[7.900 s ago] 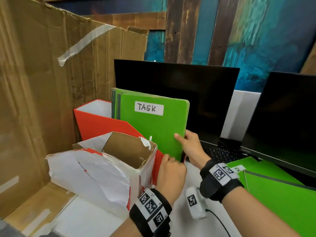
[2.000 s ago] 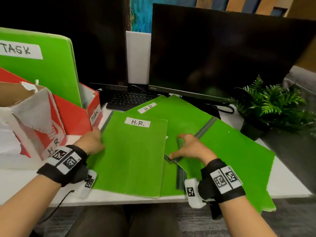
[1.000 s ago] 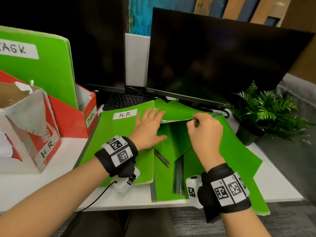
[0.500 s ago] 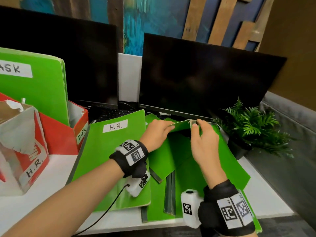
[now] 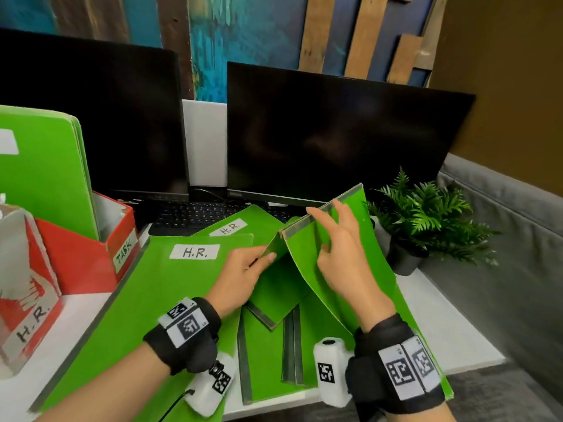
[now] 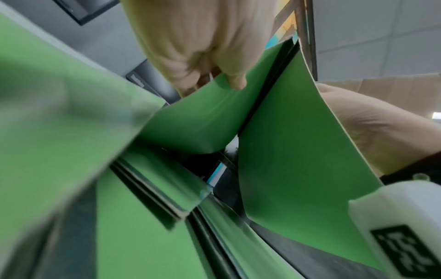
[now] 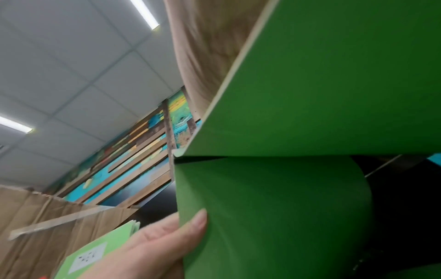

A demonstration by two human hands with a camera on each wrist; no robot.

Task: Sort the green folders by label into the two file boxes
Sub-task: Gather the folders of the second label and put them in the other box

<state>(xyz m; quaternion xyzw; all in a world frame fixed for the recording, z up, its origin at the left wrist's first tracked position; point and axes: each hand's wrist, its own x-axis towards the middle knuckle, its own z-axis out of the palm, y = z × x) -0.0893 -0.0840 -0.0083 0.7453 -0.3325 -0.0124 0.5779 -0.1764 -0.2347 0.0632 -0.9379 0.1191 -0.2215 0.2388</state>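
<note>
Several green folders lie fanned on the white desk; two show H.R. labels [image 5: 195, 252] [image 5: 233, 228]. One unlabelled-side green folder [image 5: 359, 263] is lifted off the pile, standing tent-like with its grey spine [image 5: 323, 216] uppermost. My left hand [image 5: 262, 260] pinches the edge of its left cover; the thumb shows in the left wrist view [image 6: 236, 83]. My right hand [image 5: 326, 226] grips the right cover just under the spine. Its label is hidden. The red TASK box [image 5: 91, 260] holds upright green folders [image 5: 39, 172]; the torn H.R. box [image 5: 30, 300] stands in front of it.
Two dark monitors [image 5: 335, 141] and a keyboard [image 5: 195, 213] stand behind the pile. A potted fern [image 5: 426, 214] sits close to the right of the raised folder. A grey couch [image 5: 502, 239] lies beyond the desk's right edge.
The folder's spine has risen off the pile and its covers have spread apart. My left hand went from lying on the pile to pinching the left cover's edge.
</note>
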